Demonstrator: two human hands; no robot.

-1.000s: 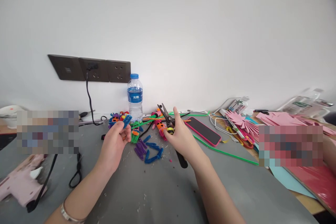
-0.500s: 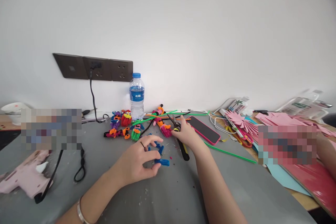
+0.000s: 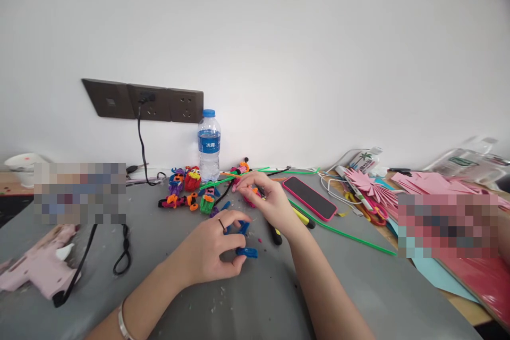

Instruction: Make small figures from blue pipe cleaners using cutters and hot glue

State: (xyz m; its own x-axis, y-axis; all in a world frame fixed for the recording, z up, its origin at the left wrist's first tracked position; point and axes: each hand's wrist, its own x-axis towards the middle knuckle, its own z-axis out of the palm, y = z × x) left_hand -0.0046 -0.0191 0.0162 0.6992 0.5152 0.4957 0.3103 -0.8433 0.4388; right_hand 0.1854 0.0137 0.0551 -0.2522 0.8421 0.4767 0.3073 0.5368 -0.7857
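Note:
My left hand [image 3: 213, 247] is curled low over the grey table. Its thumb and index fingertip close on a blue fuzzy pipe-cleaner piece [image 3: 247, 252]. More blue pipe-cleaner pieces [image 3: 244, 228] lie under and beside its other fingers. To the right, my right hand [image 3: 269, 199] hovers with bent fingers apart, nothing visible in them. It partly covers a pink and orange pipe-cleaner figure [image 3: 251, 196] and the pliers, whose yellow-and-black handles [image 3: 305, 218] lie spread beneath it. Several finished pipe-cleaner figures [image 3: 192, 178] stand or lie beyond my left hand.
A water bottle [image 3: 209, 146] stands against the wall. Right of the pliers are a phone [image 3: 309, 198] and a green pipe cleaner [image 3: 358, 240]. A pink glue gun [image 3: 43, 265] with a black cord lies left. Pink papers [image 3: 422, 183] and another person's arm [image 3: 504, 234] are at right.
My right hand has come off the pliers and moved left and nearer to the pink and orange figure. The pliers' handles now lie wider apart. My left hand has hardly moved.

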